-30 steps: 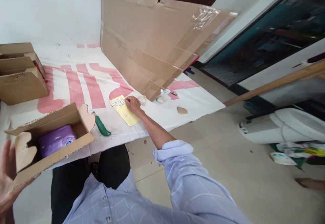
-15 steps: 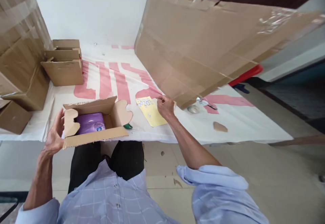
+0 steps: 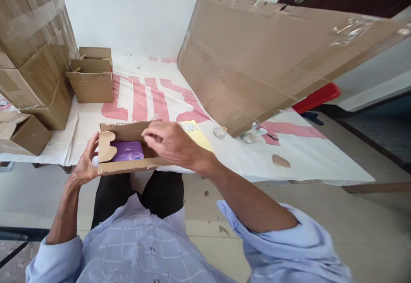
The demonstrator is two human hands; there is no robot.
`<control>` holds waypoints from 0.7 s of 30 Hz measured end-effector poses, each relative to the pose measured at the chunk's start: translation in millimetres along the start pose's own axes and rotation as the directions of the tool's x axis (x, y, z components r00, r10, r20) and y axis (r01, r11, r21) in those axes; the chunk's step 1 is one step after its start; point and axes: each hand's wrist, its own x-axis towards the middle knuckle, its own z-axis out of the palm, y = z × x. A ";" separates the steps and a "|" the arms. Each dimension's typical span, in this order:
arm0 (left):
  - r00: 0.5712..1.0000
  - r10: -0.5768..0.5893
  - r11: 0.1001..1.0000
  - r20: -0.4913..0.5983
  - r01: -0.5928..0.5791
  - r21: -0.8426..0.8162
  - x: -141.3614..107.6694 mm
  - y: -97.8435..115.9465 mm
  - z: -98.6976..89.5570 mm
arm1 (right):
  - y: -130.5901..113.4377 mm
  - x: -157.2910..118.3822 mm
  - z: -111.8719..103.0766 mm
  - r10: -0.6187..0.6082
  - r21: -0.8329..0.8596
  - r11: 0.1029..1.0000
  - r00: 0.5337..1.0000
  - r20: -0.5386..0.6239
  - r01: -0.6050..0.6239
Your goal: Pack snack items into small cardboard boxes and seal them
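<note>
Light blue shirt (image 3: 128, 244) at seven o'clock, with thin white checks and small round buttons (image 3: 152, 250) down the front. The left sleeve (image 3: 59, 255) at eight o'clock and right sleeve (image 3: 295, 248) between four and five are rolled, forearms (image 3: 253, 199) bare. Black trousers (image 3: 111, 195) between seven and eight.

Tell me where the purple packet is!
In the head view, the purple packet sits inside the open box, left of the picture's middle. The left hand is at the box's left end, the right hand over its right end.
</note>
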 end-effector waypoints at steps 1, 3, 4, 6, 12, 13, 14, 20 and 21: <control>1.000 0.001 1.000 0.000 -0.001 -0.002 0.0 0.0 1.1 | 0.6 6.4 8.5 0.042 -0.048 0.998 0.992 0.122 -0.037; 1.000 0.002 1.000 0.000 -0.002 0.003 0.0 -0.8 2.3 | 10.1 20.7 25.1 0.148 -0.204 0.975 0.938 0.314 -0.086; 1.000 0.001 1.000 -0.002 -0.001 0.011 -0.2 -1.6 2.4 | 16.2 28.2 32.5 0.203 -0.282 0.955 0.903 0.379 -0.096; 1.000 -0.009 1.000 -0.005 0.009 0.030 -0.5 -3.9 1.9 | 25.8 41.8 44.3 0.293 -0.399 0.912 0.828 0.479 -0.092; 1.000 -0.027 0.999 -0.010 0.027 0.038 -1.1 -9.0 1.4 | 19.3 57.8 56.2 0.339 -0.559 0.821 0.690 0.640 0.115; 1.000 -0.026 0.999 -0.013 0.026 0.037 -1.2 -9.5 1.6 | 17.1 57.3 55.5 0.351 -0.571 0.811 0.675 0.650 0.128; 1.000 -0.024 0.999 -0.015 0.024 0.035 -1.3 -10.0 1.8 | 15.7 56.4 54.5 0.369 -0.579 0.806 0.661 0.654 0.122; 1.000 -0.012 0.999 -0.013 0.012 0.036 -0.4 -12.4 0.4 | 20.6 50.2 53.0 0.464 -0.503 0.855 0.619 0.634 -0.125; 1.000 -0.015 0.999 -0.014 0.015 0.036 0.1 -12.7 -0.2 | 21.8 49.8 54.0 0.463 -0.478 0.863 0.634 0.620 -0.163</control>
